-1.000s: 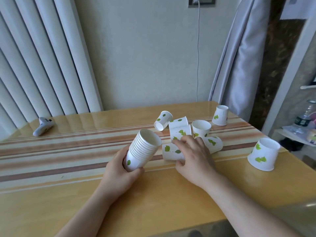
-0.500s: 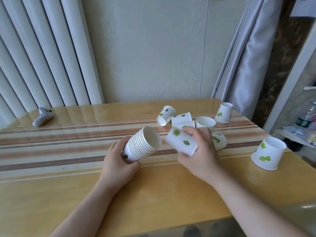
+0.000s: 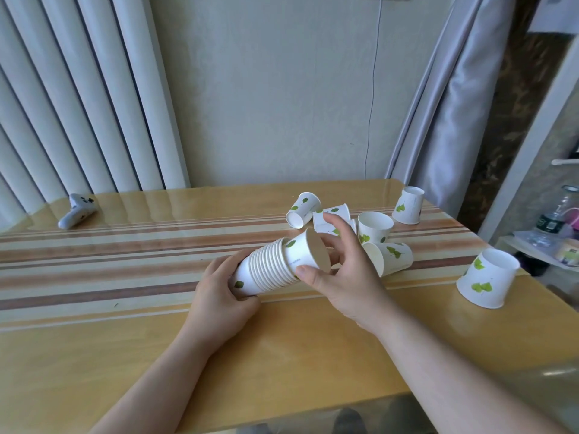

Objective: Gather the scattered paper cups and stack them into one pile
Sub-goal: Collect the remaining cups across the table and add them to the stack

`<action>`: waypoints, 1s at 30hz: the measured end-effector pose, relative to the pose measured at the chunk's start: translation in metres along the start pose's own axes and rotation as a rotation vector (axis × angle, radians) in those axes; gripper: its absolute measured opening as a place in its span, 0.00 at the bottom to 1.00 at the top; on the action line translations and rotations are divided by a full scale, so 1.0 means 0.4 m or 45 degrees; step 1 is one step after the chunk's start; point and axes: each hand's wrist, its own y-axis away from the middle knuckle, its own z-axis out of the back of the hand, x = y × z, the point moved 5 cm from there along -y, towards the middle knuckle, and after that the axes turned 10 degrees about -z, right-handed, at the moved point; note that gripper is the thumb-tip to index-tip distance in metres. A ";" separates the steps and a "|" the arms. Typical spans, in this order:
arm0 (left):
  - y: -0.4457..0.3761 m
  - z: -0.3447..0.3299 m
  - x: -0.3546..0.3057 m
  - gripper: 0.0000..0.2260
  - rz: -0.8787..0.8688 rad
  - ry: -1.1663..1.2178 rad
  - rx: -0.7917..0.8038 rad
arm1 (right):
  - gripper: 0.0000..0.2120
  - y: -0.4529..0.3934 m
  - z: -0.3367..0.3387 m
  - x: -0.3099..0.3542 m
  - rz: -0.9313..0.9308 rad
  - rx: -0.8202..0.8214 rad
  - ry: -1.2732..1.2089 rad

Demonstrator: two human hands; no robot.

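My left hand (image 3: 219, 296) grips the base of a nested stack of white leaf-print paper cups (image 3: 266, 270), held on its side above the table. My right hand (image 3: 341, 270) holds one more cup (image 3: 305, 253) whose base is partly pushed into the stack's open mouth. Loose cups lie behind my right hand: one on its side (image 3: 302, 209), one lying flat (image 3: 333, 214), one upright (image 3: 374, 228), one tipped over (image 3: 391, 256). Two upside-down cups stand at the far right (image 3: 409, 205) and near right (image 3: 487, 281).
The wooden table (image 3: 156, 339) has a striped runner (image 3: 125, 261) across its middle. A white controller (image 3: 76, 211) lies at the far left. Curtains and a wall stand behind; a shelf with a bottle (image 3: 551, 220) is off the right edge.
My right hand lifted a cup off the table, carried it left and set it into the mouth of the stack. My left hand tilted the stack more level.
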 end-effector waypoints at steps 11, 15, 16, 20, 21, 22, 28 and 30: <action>-0.003 0.000 0.002 0.36 0.019 0.019 -0.023 | 0.40 -0.001 0.277 -0.098 0.018 -0.543 0.764; 0.000 0.001 0.002 0.36 0.024 0.045 -0.031 | 0.44 -0.015 0.280 -0.167 -0.123 -0.403 1.258; 0.000 0.002 0.001 0.36 0.021 0.046 -0.035 | 0.43 -0.014 0.281 -0.171 -0.112 -0.426 1.271; 0.002 0.000 0.002 0.36 0.028 0.054 -0.032 | 0.40 -0.009 0.288 -0.172 -0.145 -0.565 1.250; 0.003 0.000 0.002 0.36 0.030 0.061 -0.033 | 0.38 -0.005 0.288 -0.168 -0.120 -0.607 1.227; 0.004 0.002 0.000 0.36 0.030 0.065 -0.034 | 0.36 0.000 0.287 -0.165 -0.080 -0.634 1.202; 0.002 0.000 -0.004 0.36 0.014 0.039 -0.028 | 0.34 0.014 0.279 -0.123 0.168 -0.733 1.033; 0.000 0.001 -0.002 0.35 0.008 0.035 -0.030 | 0.31 0.028 0.266 -0.083 0.110 -0.741 0.603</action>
